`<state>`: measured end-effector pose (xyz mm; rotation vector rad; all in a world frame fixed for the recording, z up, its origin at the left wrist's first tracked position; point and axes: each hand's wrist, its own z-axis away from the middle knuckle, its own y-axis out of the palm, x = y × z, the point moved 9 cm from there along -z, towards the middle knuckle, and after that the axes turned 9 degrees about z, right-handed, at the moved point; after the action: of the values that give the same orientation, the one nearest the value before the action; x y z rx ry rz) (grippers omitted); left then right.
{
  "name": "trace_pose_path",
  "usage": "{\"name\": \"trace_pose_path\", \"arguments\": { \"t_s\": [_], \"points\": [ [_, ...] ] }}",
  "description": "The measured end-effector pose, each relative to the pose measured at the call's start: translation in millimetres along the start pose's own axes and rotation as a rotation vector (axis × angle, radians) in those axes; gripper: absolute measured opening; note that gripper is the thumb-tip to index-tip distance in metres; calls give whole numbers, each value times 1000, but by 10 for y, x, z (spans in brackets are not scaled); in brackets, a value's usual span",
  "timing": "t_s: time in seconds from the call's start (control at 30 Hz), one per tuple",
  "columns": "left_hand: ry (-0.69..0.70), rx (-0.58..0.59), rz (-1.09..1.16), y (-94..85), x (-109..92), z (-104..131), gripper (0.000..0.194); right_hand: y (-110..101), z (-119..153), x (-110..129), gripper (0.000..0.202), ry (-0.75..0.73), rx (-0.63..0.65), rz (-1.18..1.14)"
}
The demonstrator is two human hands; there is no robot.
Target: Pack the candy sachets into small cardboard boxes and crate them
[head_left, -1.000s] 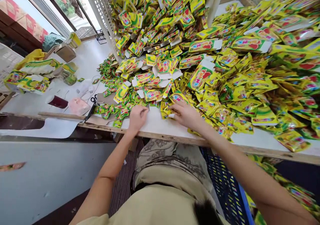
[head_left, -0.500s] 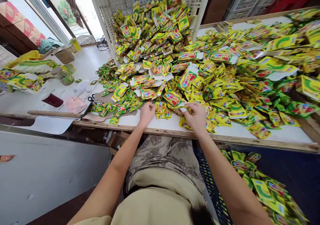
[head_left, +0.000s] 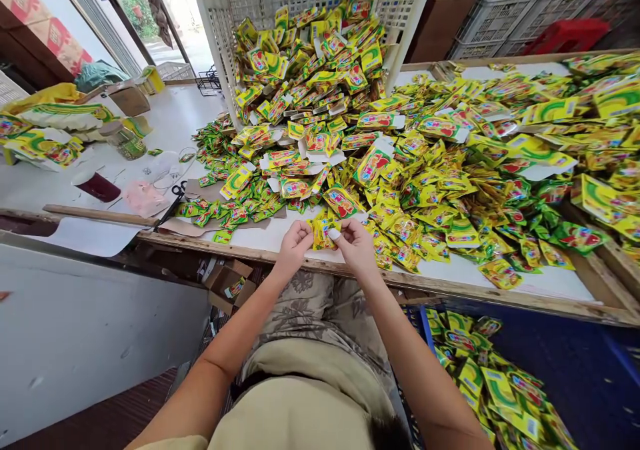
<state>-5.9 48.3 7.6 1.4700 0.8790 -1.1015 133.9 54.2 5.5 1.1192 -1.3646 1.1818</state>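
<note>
Close to the table's front edge, my left hand (head_left: 296,242) and my right hand (head_left: 354,242) pinch several small yellow sachets (head_left: 323,231) between them, one hand at each side. The right thumb, its tip covered in white, lies over the sachets' front. Just beyond them a yellow and green printed carton (head_left: 342,201) rests on the table, touched by neither hand. Small green sachets (head_left: 240,213) lie to the left of my hands, and a heap of yellow sachets (head_left: 400,227) spreads to the right.
A tilted white plastic crate (head_left: 213,30) full of filled cartons stands at the back. Scissors (head_left: 176,193), a dark red cup (head_left: 97,187) and a jar (head_left: 124,142) are on the left. Below the table at right, a blue crate (head_left: 427,333) holds more cartons. A wooden strip (head_left: 370,273) edges the table.
My right hand has left the carton and moved left to the yellow sachets. Both hands now hold the sachets together, lifted at the table's front edge. The view has shifted slightly.
</note>
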Motion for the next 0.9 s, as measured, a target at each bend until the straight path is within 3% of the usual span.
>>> {"name": "trace_pose_path", "arguments": {
  "t_s": [0.13,0.23,0.33,0.37,0.43,0.53,0.67,0.77,0.9],
  "points": [
    [-50,-68,-5,-132,122,-79,29,-136,-20,-161,23,7,29,135],
    [-151,-152,-37,-251,282,-178,34,-430,-7,-102,17,-97,-154,553],
    [-201,-111,-47,-178,397,-213,36,-532,81,145,35,-307,-341,888],
    [-196,-63,-57,-114,412,-210,35,-485,93,179,42,-355,-323,902],
    [-160,38,-126,-10,399,-194,32,-313,60,110,47,-359,-158,829],
    [-21,-5,-425,-170,217,-252,21,-105,7,-151,31,-232,50,727],
    [122,-280,-1099,-685,-165,-541,11,-111,11,-333,26,-155,38,672],
    [27,-235,-1485,-855,-177,-845,12,-134,29,-345,26,-148,36,621],
    [53,-171,-1576,-818,-267,-904,20,-147,31,-391,25,-94,62,497]
  ]
}}
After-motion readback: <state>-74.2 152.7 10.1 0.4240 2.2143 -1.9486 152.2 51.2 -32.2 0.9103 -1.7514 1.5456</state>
